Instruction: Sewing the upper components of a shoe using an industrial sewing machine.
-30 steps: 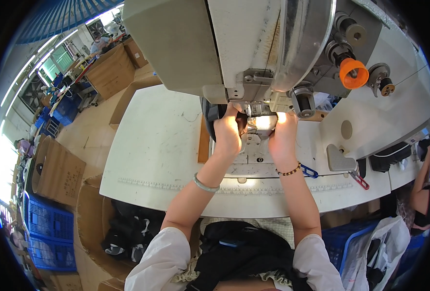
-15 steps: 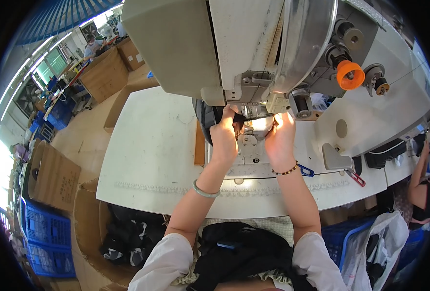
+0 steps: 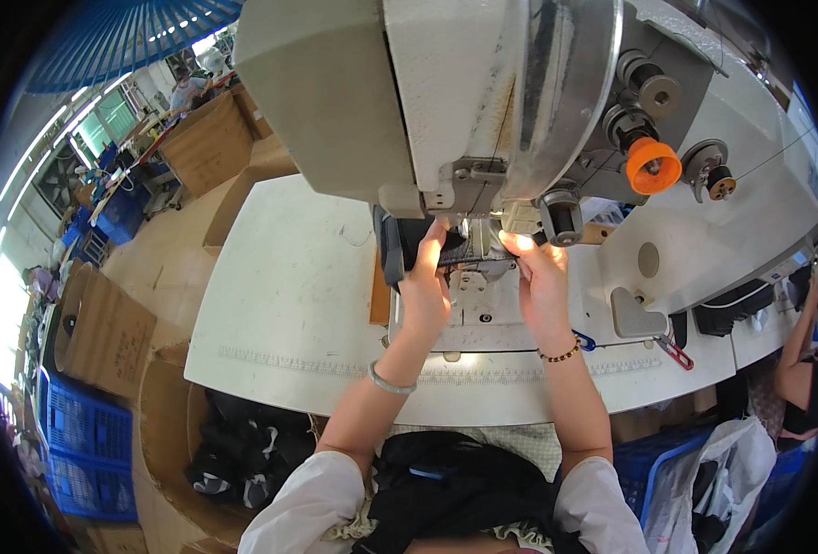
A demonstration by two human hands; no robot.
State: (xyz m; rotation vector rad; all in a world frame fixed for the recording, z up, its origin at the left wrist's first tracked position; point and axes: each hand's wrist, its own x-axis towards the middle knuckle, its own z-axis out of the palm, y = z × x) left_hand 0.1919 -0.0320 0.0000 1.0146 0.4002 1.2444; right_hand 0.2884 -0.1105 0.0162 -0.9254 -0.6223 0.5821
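Under the head of a large industrial sewing machine [image 3: 326,102] lies a dark fabric piece [image 3: 392,242], black and grey with a bulky curved part on the left. My left hand [image 3: 425,295] is closed on its left side, thumb on top and close to the needle area. At its right end, my right hand [image 3: 545,282] pinches the near edge between thumb and fingers. A dark strip of the piece stretches between both hands across the lit metal plate [image 3: 473,291]. The machine head hides the far part of the piece and the needle tip.
Snips with blue handles [image 3: 583,342] lie beside my right wrist; red-handled snips [image 3: 676,353] lie further right. A printed ruler runs along the white table [image 3: 270,277]. Dark pieces fill a carton [image 3: 164,443] at lower left. Blue crates [image 3: 86,452] stand left; another person's arm [image 3: 799,342] shows far right.
My right hand has come nearer to me, with its thumb now in sight on the fabric edge. More of the strip shows between my hands. The whole view has shifted slightly.
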